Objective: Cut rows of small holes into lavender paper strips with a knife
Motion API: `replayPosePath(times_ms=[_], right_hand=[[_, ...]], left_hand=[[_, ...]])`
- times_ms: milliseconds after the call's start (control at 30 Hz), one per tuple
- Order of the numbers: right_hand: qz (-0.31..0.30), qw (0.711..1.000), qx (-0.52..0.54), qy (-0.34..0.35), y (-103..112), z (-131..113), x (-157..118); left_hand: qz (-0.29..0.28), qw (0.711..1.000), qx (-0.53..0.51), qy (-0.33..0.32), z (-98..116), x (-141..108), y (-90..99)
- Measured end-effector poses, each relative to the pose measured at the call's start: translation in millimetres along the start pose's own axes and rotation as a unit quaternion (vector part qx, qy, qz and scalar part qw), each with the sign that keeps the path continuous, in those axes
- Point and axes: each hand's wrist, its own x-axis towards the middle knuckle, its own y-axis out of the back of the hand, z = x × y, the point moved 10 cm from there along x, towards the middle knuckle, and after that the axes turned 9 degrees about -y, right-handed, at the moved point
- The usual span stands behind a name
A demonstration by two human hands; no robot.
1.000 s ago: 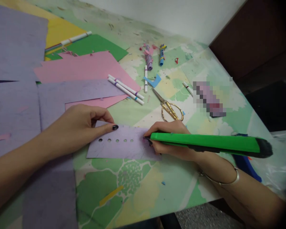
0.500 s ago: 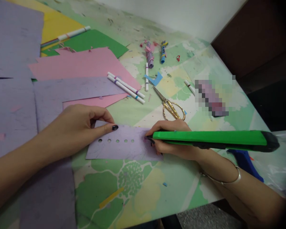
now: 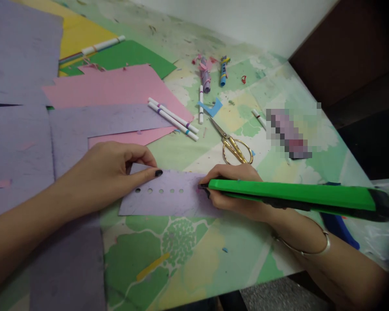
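Observation:
A small purple paper strip with a row of several round holes lies on the patterned tablecloth. My left hand grips its upper left edge between thumb and fingers. In my right hand is a green utility knife, its black tip against the right part of the strip, where my fingers cover the paper. Gold-handled scissors lie just beyond my right hand.
Large purple sheets and pink, green and yellow paper spread over the left. Markers, rolled paper pieces and blue scraps lie farther back. A blue object is partly behind the knife.
The back end of the green knife has swung slightly down and to the right, while its tip stays at the strip. My left hand keeps its hold.

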Motion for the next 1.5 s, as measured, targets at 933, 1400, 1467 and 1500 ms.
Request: replayPosePath(times_ms=[933, 1400, 1467, 1500], right_hand=[[-0.072, 0.994, 0.054, 0.055, -2, 2, 4], [-0.014, 0.998, 0.016, 0.06, -1, -2, 0], [-0.022, 0.997, 0.024, 0.075, -2, -3, -2], [-0.026, 0.997, 0.022, 0.075, -2, -3, -2]], left_hand=[[-0.104, 0.991, -0.016, -0.087, 17, 10, -30.8], [-0.096, 0.992, -0.006, -0.081, 17, 6, -34.0], [-0.12, 0.989, -0.007, -0.092, 20, 0, -41.4], [-0.125, 0.988, -0.01, -0.095, 22, -2, -44.1]])
